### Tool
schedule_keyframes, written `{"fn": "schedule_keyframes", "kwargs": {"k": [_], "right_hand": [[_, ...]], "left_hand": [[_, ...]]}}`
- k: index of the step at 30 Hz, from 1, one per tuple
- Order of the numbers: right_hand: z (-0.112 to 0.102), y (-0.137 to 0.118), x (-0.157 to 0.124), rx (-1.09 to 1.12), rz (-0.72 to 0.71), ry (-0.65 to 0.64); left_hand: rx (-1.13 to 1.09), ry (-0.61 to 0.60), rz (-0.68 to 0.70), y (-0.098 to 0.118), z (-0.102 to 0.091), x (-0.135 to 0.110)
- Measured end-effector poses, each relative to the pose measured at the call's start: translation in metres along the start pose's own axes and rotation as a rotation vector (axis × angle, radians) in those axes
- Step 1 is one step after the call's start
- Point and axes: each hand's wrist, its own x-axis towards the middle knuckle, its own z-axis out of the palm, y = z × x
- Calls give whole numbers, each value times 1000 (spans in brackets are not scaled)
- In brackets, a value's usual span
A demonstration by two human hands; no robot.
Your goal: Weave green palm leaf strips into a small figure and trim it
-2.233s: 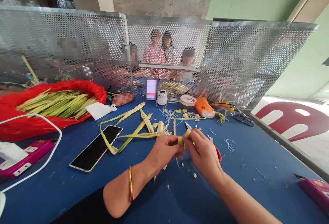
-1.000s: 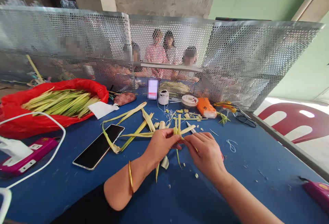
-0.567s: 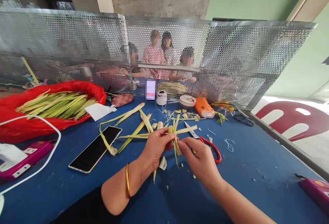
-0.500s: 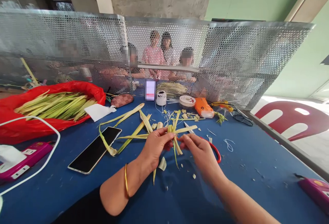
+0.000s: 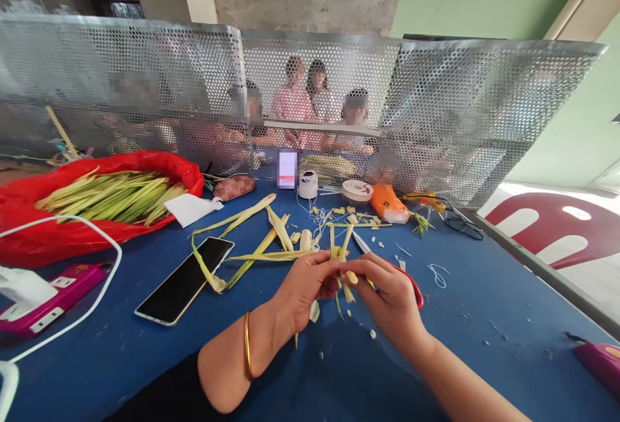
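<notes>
My left hand [image 5: 310,286], with a gold bangle on its wrist, pinches a small bundle of folded pale green leaf strips [image 5: 348,240] above the table. Strip ends stick out upward and downward from between the fingers. Touching the same bundle from the right, my right hand [image 5: 392,293] has its fingertips closed on a strip; the exact grip is partly hidden. Scissors [image 5: 416,289] with red handles lie partly behind my right hand, blades toward the upper left. Loose long leaf strips [image 5: 256,254] lie left of the bundle.
A black phone [image 5: 184,283] lies on the blue table at left, near a red bag [image 5: 111,160] of leaves and a purple power strip [image 5: 80,273]. Thread spool [image 5: 308,186], tape roll [image 5: 357,190] and orange packet [image 5: 387,202] stand before a perforated metal screen [image 5: 314,79]; people sit beyond.
The strip that stuck out to the right is no longer spread out there; my right fingers have moved in close to my left fingertips. The view has shifted slightly.
</notes>
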Motion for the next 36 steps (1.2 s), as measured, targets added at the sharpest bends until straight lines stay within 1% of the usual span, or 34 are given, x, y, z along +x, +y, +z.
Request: {"fn": "schedule_keyframes", "kwargs": {"k": [2,4,7,9,12,15,18,20,25,31,34,36], "right_hand": [[-1,0,2,54,44,75],[-1,1,5,160,154,132],[0,3,7,350,333,137],[1,5,7,420,385,150],[0,4,6,427,410,140],[-2,-1,9,397,445,118],[-2,-5,11,381,500,144],[-2,-5,11,362,515,158],[1,-3,8,265,497,193],[1,-5,6,208,463,223],[2,-4,5,162,437,201],[1,-2,4,116,427,162]], "left_hand": [[50,-18,6,0,1,-1],[93,-26,28,1,1,-1],[121,13,61,1,0,1],[124,59,59,-1,0,3],[145,75,66,-3,1,4],[169,86,103,-3,3,2],[195,106,137,-2,4,1],[219,115,150,-2,4,1],[262,132,189,-2,4,2],[283,154,187,-2,5,2],[287,161,200,-3,4,2],[280,169,210,-3,4,3]]}}
